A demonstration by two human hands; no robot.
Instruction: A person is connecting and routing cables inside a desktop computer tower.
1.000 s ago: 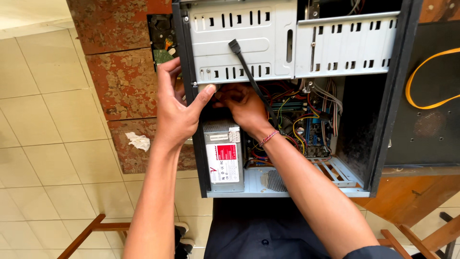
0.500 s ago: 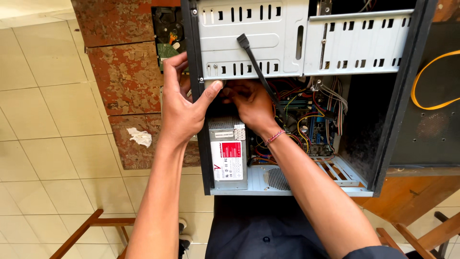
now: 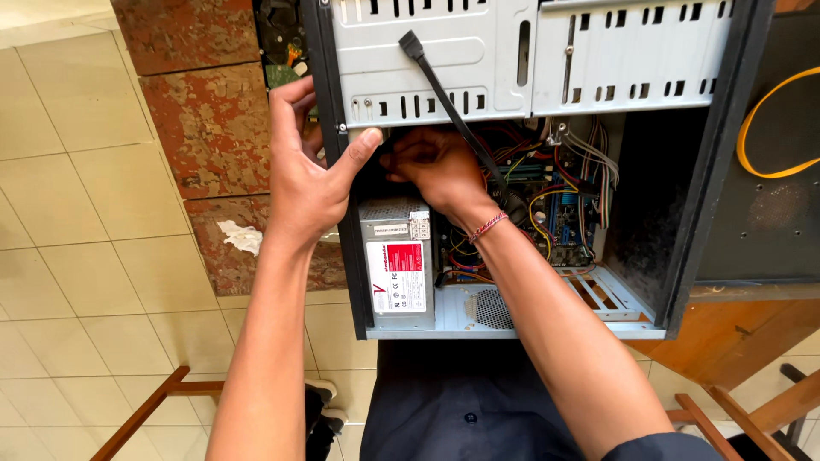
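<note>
An open black desktop computer case [image 3: 722, 162] lies with its inside facing me. My left hand [image 3: 307, 166] grips the case's left edge, thumb hooked over the frame below the silver drive cage [image 3: 444, 60]. My right hand [image 3: 440, 166] reaches inside, fingers curled in the dark gap under the drive cage, above the grey power supply [image 3: 397, 269] with its red and white label. What the fingers touch is hidden. A flat black cable [image 3: 448, 107] runs from the drive cage down past my right wrist. Coloured wires and a circuit board [image 3: 559, 213] lie to the right.
The case rests on a wooden table [image 3: 735, 341] at lower right. A yellow cable [image 3: 769, 128] loops on a black panel at right. Red worn floor tiles [image 3: 213, 128], pale tiles and a scrap of white paper [image 3: 241, 236] lie left. Wooden chair rails [image 3: 141, 414] show below.
My left thumb has shifted further over the case frame and my right hand has pushed deeper under the drive cage. The view has drifted slightly.
</note>
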